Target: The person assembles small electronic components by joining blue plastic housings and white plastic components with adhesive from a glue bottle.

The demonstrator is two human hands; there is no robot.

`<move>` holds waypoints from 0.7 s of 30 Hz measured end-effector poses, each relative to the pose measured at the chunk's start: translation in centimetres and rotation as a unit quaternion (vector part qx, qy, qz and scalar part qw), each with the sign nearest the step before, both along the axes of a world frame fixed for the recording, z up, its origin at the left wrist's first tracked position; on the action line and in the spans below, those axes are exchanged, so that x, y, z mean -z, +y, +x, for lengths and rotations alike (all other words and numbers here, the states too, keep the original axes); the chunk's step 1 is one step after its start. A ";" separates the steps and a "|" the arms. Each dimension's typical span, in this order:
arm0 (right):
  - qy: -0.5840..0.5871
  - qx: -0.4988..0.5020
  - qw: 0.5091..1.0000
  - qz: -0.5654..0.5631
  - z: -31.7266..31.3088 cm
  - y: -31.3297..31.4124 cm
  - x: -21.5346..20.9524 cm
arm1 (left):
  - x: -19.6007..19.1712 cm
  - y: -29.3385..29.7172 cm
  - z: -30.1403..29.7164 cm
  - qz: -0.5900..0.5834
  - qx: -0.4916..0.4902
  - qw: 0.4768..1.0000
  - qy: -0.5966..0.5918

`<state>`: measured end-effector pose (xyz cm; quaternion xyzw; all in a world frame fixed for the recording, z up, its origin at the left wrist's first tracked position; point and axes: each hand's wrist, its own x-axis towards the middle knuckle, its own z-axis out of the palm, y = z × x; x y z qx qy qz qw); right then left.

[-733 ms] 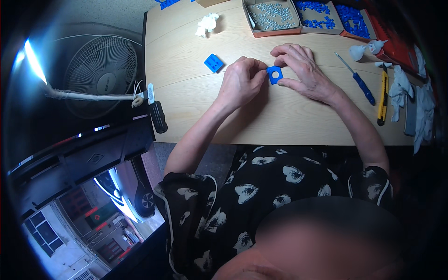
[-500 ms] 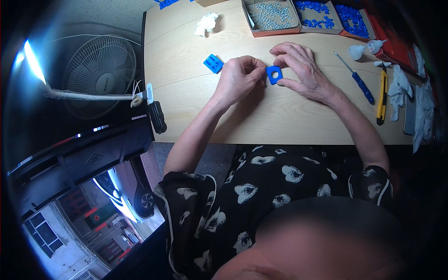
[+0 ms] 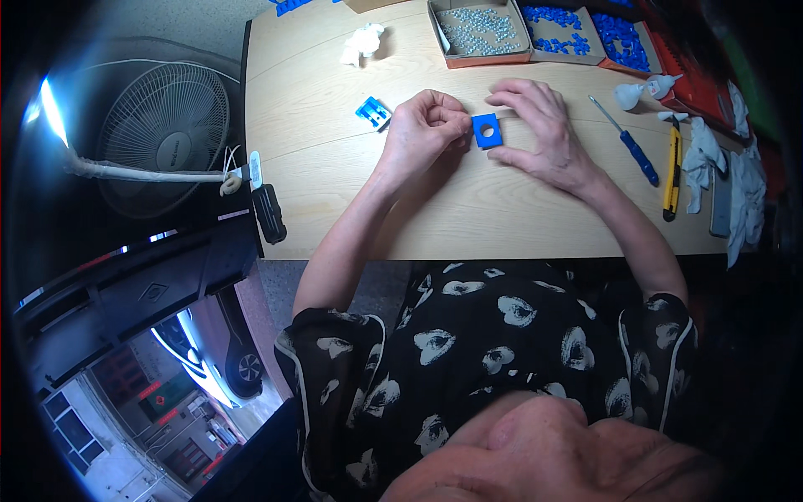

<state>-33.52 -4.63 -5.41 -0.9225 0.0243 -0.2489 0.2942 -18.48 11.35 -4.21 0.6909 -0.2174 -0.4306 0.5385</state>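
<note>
A small blue square plastic piece with a round hole [image 3: 486,130] lies on the light wooden table [image 3: 502,217] between my hands. My right hand [image 3: 544,134] rests on the table with its fingers around the piece's right side, touching it. My left hand [image 3: 425,127] is curled, fingertips pinched together just left of the piece; whether something tiny sits between them is not visible. A second blue plastic part [image 3: 373,112] lies on the table to the left of my left hand.
At the table's far edge stand a tray of small grey metal pieces [image 3: 481,29] and trays of blue parts [image 3: 577,33]. A blue-handled screwdriver [image 3: 626,142], a yellow utility knife [image 3: 671,167], a glue bottle [image 3: 648,88], white gloves [image 3: 711,159] and crumpled paper [image 3: 361,42] lie around. A fan [image 3: 163,125] stands left.
My left hand has moved a little right, closer to the blue square piece. My right hand stays at the piece.
</note>
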 end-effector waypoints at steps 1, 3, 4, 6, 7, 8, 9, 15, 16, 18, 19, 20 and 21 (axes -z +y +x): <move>0.001 -0.003 1.000 -0.002 -0.4 0.0 0.0 | -0.2 0.2 0.2 -0.002 -0.003 1.000 0.001; 0.114 0.075 0.938 0.320 -1.5 -0.4 0.6 | -0.7 0.1 0.4 0.003 -0.009 0.999 0.040; 0.115 0.076 0.939 0.316 -1.5 -0.3 0.6 | -0.9 0.0 0.5 -0.001 -0.009 0.999 0.042; 0.125 0.044 0.872 0.471 -1.6 -0.2 0.5 | -1.2 -0.1 0.5 -0.018 -0.008 0.997 0.078; 0.126 0.045 0.873 0.469 -1.5 0.0 -0.1 | -1.2 -0.1 0.5 -0.021 -0.008 0.997 0.080; 0.155 0.032 0.853 0.497 -1.2 0.2 -0.9 | -1.1 0.0 0.6 -0.024 -0.007 0.996 0.084; 0.184 0.018 0.831 0.525 -0.9 0.4 -1.5 | -1.1 0.0 0.7 -0.028 -0.007 0.996 0.088; 0.200 0.002 0.747 0.634 0.2 0.0 -1.2 | -1.1 0.1 1.6 -0.047 0.017 0.995 0.086; 0.202 0.000 0.748 0.632 0.3 0.0 -1.0 | -1.1 0.3 1.6 -0.050 0.013 0.995 0.086; 0.192 -0.024 0.742 0.642 0.5 -0.2 -0.6 | -1.2 0.5 1.8 -0.058 0.020 0.995 0.083; 0.192 -0.028 0.745 0.639 0.5 -0.1 -0.5 | -1.6 0.7 1.9 -0.061 0.017 0.995 0.079; 0.180 -0.003 0.753 0.633 0.6 0.0 -0.3 | -1.9 1.0 2.3 -0.043 0.019 0.998 0.036; 0.167 0.021 0.760 0.628 0.8 0.1 -0.3 | -2.3 1.2 2.8 -0.023 0.021 0.999 -0.007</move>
